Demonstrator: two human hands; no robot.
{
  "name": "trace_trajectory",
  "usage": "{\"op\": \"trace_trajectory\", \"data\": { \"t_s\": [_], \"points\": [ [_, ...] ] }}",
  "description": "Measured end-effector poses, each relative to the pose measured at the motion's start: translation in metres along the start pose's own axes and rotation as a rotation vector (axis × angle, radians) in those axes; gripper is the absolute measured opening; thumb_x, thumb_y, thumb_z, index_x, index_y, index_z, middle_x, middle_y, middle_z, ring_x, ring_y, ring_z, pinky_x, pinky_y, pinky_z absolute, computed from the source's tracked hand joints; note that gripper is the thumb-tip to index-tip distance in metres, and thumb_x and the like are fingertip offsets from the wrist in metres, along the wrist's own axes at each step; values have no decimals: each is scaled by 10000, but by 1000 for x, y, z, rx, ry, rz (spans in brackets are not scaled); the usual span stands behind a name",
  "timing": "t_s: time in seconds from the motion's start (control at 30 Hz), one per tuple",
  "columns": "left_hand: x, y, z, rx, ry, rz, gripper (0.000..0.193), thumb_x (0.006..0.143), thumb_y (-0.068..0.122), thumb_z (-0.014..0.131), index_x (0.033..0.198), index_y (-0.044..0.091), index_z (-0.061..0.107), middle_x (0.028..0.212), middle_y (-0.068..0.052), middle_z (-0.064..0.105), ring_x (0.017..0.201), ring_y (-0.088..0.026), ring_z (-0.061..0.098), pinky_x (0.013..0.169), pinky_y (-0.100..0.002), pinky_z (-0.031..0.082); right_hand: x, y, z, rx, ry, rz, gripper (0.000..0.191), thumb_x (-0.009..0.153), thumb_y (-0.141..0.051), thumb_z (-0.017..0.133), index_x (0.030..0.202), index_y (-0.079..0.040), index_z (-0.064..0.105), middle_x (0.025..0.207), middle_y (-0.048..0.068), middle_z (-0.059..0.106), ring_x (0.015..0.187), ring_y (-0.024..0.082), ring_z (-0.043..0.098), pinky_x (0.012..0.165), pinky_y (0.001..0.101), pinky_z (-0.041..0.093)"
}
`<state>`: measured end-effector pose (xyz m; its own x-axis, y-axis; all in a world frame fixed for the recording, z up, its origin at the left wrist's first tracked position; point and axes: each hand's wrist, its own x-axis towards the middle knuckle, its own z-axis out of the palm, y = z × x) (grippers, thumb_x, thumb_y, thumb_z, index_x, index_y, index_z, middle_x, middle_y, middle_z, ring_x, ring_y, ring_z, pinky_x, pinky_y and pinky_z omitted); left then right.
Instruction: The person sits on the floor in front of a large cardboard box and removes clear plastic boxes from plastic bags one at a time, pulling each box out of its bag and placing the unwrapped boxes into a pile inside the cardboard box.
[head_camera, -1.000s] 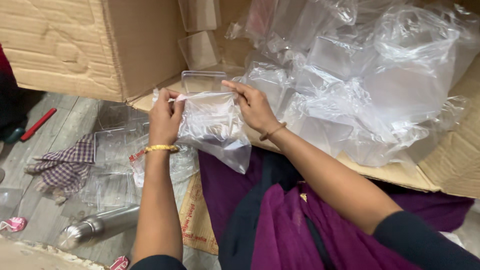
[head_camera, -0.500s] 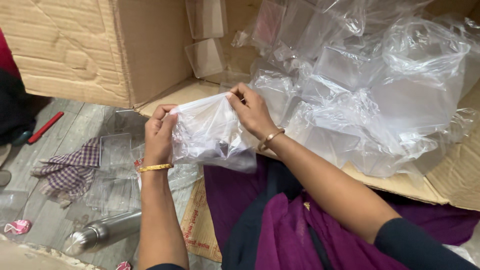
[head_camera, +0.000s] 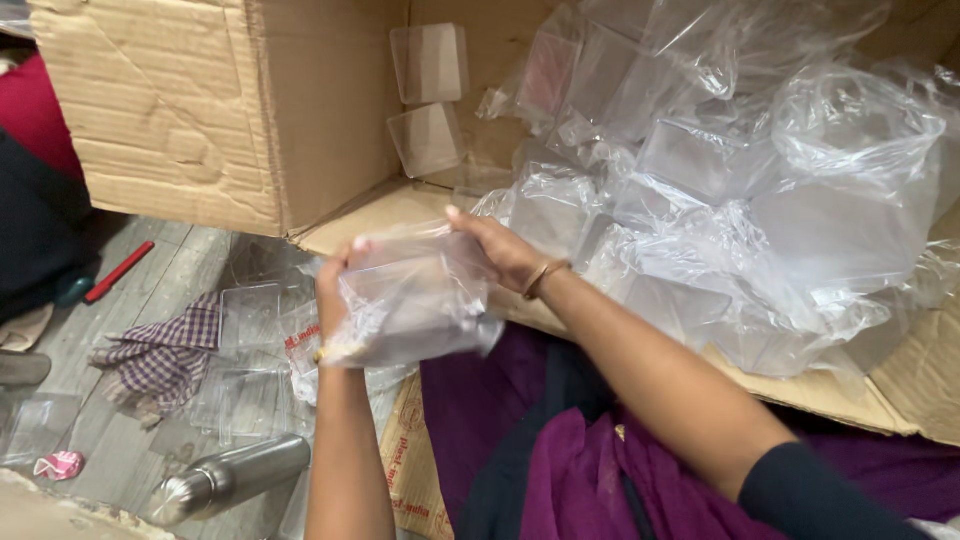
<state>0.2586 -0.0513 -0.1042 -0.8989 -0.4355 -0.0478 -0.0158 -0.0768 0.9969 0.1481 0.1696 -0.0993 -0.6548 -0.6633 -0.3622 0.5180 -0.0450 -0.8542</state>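
Grey plank floor (head_camera: 150, 290) under me, steel bottle (head_camera: 230, 480) nearest. Both hands pinch one clear plastic pouch (head_camera: 415, 300) over my lap: left hand (head_camera: 335, 290) clamps its left edge, right hand (head_camera: 495, 245) its top. Beyond, cardboard box (head_camera: 200, 110) full of clear packets (head_camera: 740, 190).

Landmark: the big cardboard box (head_camera: 240, 110) lying open on its side.
Inside the box, right: a heap of clear plastic bags (head_camera: 760, 190) fills it and spills over the lower flap; my right hand (head_camera: 500, 250) has no clear way deeper.
Inside the box, left: bare wall, with two clear plastic cases (head_camera: 430, 100) standing against the back.
Below the box's left wall: floor cluttered with flat clear cases (head_camera: 250, 350), a checked cloth (head_camera: 165, 355), a steel bottle (head_camera: 230, 480).
Between my hands: the clear pouch (head_camera: 415, 300) blocks my left hand (head_camera: 335, 290).
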Motion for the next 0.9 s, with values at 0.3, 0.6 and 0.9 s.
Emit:
{"op": "trace_trajectory", "data": {
  "t_s": [0.3, 0.6, 0.9],
  "points": [
    [60, 115, 95, 499, -191, 208, 302, 968, 324, 657, 991, 37, 748, 743, -35, 714, 670, -94, 638, 601, -277, 520, -60, -104, 23, 139, -519, -235, 736, 913, -489, 772, 1460, -79, 500, 1352, 95, 587, 1251, 187, 596, 1100, 360, 498],
    [100, 120, 51, -18, -323, 69, 359, 1030, 284, 636, 1343, 119, 575, 1007, -14, 693, 669, -34, 464, 551, -175, 381, -81, -165, -59, -1366, 294, 201, 547, 1061, -514, 570, 1032, -4, 766, 950, 253, 682, 878, 383, 686, 852, 484, 520],
    [123, 115, 94, -247, -453, 49, 304, 1068, 270, 599, 1326, 113, 566, 897, -1, 660, 669, -28, 454, 558, -167, 353, -43, -176, -50, -1453, 415, -1213, 593, 935, -371, 747, 1389, -12, 616, 1383, 233, 648, 1338, 417, 542, 1124, 508, 430]
  ]
}}
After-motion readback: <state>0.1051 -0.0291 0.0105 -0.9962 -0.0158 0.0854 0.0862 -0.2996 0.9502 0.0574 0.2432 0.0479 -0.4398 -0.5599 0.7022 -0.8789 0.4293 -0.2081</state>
